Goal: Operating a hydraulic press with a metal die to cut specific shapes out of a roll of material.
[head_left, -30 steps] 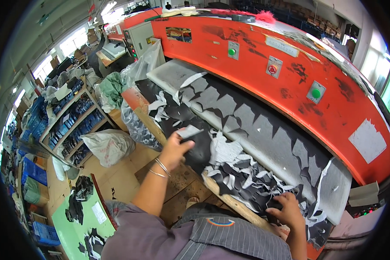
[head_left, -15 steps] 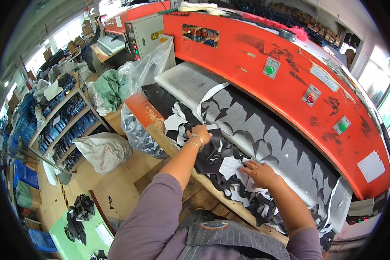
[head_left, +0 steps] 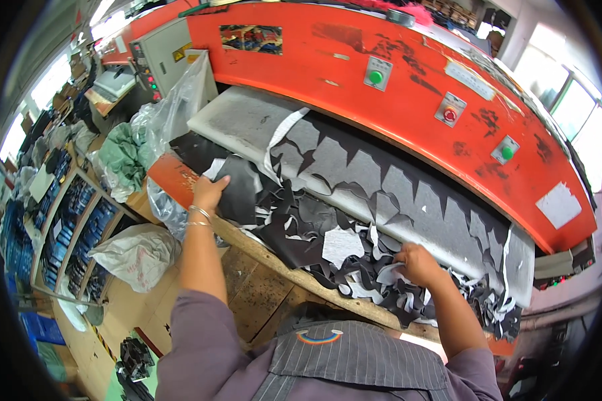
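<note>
A dark grey sheet scrap [head_left: 239, 192] is pinched in my left hand [head_left: 209, 195], thumb on top, at the left end of a long heap of cut scraps. My right hand [head_left: 420, 265] is closed at the heap's right part, its fingertips on a light grey scrap [head_left: 389, 274]. Between the hands lie black and grey offcuts [head_left: 291, 244] and a white, roughly six-sided piece [head_left: 342, 247]. Behind the heap, a dark sheet with a jagged, cut-out edge [head_left: 361, 167] rests on a pale padded board [head_left: 227, 113].
A red machine [head_left: 294, 70] with green buttons and a red button spans the far side. A wooden rail [head_left: 274, 260] edges the heap nearest me. Leftward are a white sack [head_left: 137, 254], clear plastic bags [head_left: 174, 100] and a shelf rack of blue items [head_left: 80, 220].
My left hand has moved left and now holds up the dark grey scrap. My right hand has shifted right along the heap, its fingers curling closed. The view has shifted too.
</note>
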Demonstrator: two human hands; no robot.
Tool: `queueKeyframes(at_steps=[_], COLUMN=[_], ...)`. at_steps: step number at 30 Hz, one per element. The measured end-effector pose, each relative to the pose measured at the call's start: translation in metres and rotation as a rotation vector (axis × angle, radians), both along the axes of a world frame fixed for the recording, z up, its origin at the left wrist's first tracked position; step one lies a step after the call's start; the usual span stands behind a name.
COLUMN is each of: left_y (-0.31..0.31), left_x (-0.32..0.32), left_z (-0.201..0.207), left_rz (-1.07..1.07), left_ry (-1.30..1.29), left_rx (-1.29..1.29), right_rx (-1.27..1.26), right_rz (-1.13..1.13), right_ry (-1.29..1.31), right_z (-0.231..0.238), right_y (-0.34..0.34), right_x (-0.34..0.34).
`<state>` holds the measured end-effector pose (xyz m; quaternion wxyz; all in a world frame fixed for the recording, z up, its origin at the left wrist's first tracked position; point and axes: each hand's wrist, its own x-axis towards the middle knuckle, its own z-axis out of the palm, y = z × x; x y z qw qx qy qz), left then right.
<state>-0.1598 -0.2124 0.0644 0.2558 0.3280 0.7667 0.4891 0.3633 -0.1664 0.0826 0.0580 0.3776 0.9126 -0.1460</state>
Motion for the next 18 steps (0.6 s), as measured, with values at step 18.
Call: queueKeyframes(at_steps=[18], left_y=[-0.002], left_x=[-0.029], left_z=[0.046], left_rz=[0.288], left_ry=[0.599], left_rx=[0.498], right_rx=[-0.207], right_rz=[-0.106], right_ry=[-0.223], right_z=[0.0], right_y=[0.026], right_x=[-0.164])
